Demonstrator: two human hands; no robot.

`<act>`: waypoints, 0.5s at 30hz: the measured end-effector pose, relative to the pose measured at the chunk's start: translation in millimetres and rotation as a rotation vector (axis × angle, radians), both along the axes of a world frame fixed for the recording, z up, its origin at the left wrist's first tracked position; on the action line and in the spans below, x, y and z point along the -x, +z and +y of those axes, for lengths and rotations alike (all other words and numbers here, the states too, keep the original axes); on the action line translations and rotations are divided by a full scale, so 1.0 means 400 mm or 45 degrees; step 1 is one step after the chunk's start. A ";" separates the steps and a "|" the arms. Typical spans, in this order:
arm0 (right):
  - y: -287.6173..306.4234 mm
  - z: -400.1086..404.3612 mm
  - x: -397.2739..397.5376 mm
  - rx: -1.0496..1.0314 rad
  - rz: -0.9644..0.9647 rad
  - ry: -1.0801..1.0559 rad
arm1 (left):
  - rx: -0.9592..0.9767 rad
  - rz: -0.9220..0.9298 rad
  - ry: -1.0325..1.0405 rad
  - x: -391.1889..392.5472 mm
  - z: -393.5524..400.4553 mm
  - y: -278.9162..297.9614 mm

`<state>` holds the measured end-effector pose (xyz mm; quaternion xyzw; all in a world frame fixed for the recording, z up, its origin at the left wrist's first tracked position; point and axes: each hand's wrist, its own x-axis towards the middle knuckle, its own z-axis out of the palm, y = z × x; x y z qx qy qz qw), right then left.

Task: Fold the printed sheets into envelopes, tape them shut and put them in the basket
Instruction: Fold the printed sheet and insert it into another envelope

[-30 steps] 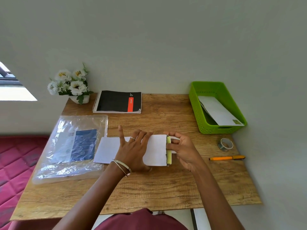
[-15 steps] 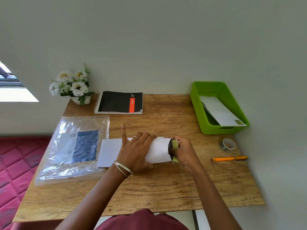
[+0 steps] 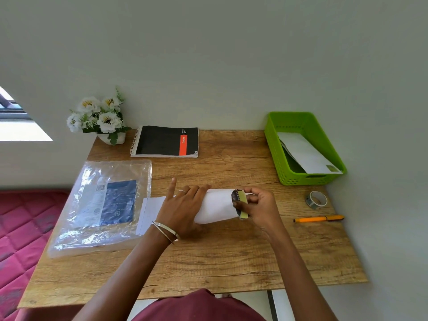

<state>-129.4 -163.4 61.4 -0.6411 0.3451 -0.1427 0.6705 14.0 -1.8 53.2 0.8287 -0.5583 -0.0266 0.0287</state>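
A white envelope (image 3: pixel 217 206) lies mid-desk over another white sheet (image 3: pixel 151 210). My left hand (image 3: pixel 183 208) presses flat on the envelope's left part, index finger raised. My right hand (image 3: pixel 258 207) pinches the folded printed sheet (image 3: pixel 239 203), dark and yellow-green, at the envelope's bulging right mouth. The green basket (image 3: pixel 276 154) stands at the back right with a white envelope (image 3: pixel 305 154) inside. A tape roll (image 3: pixel 316 199) sits to the right of my right hand.
An orange pen (image 3: pixel 318 219) lies near the desk's right edge. A clear plastic bag (image 3: pixel 104 205) with a blue pack lies on the left. A black notebook (image 3: pixel 165 142) and a flower pot (image 3: pixel 102 119) sit at the back. The wall runs close along the right.
The envelope's right end has lifted and bulged open, and my right hand has pushed the folded sheet further into it. My left hand has stayed pressed down.
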 end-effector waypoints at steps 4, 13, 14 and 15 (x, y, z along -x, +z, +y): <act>-0.001 0.001 -0.006 -0.032 -0.005 -0.037 | 0.019 0.073 -0.006 -0.007 -0.001 0.014; 0.009 -0.014 -0.019 0.313 0.007 -0.285 | 0.158 0.110 0.051 -0.022 -0.017 -0.002; 0.011 -0.019 -0.013 0.388 0.013 -0.328 | 0.162 0.105 0.073 -0.029 -0.010 -0.003; 0.008 -0.028 -0.007 0.489 0.078 -0.356 | 0.160 0.102 0.099 -0.037 -0.003 -0.004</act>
